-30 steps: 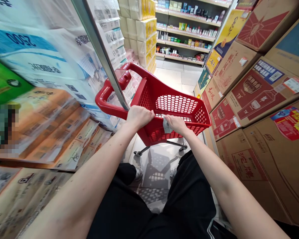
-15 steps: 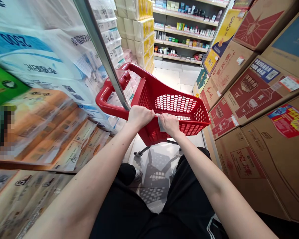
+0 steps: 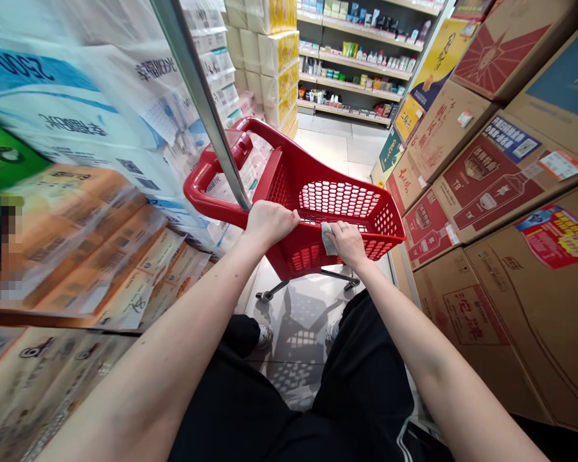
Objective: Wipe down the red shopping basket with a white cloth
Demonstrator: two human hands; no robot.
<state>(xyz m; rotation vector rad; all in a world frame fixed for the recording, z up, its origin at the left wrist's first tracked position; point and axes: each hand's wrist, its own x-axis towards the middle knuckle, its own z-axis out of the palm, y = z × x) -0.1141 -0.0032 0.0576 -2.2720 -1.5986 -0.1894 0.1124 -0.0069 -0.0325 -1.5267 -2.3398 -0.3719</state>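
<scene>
A red plastic shopping cart [image 3: 347, 199] with a mesh basket stands in a narrow aisle right in front of me. My left hand [image 3: 268, 222] is wrapped round the cart's near rim. Just to its right, my right hand [image 3: 347, 242] rests on the same rim, its fingers closed on a small pale cloth [image 3: 327, 238] pressed against the red plastic. The basket looks empty inside. A red handle loop [image 3: 207, 186] sticks out on the cart's left.
Packs of tissue paper [image 3: 87, 160] fill the left shelving behind a slanted metal post [image 3: 202, 102]. Stacked cardboard cartons [image 3: 501, 192] wall the right side. Tiled floor [image 3: 332, 151] runs ahead to shelves of small bottles [image 3: 356, 70].
My right hand with the cloth has slid to the right along the rim, after sitting closer to my left hand half a second ago. The cart has barely shifted.
</scene>
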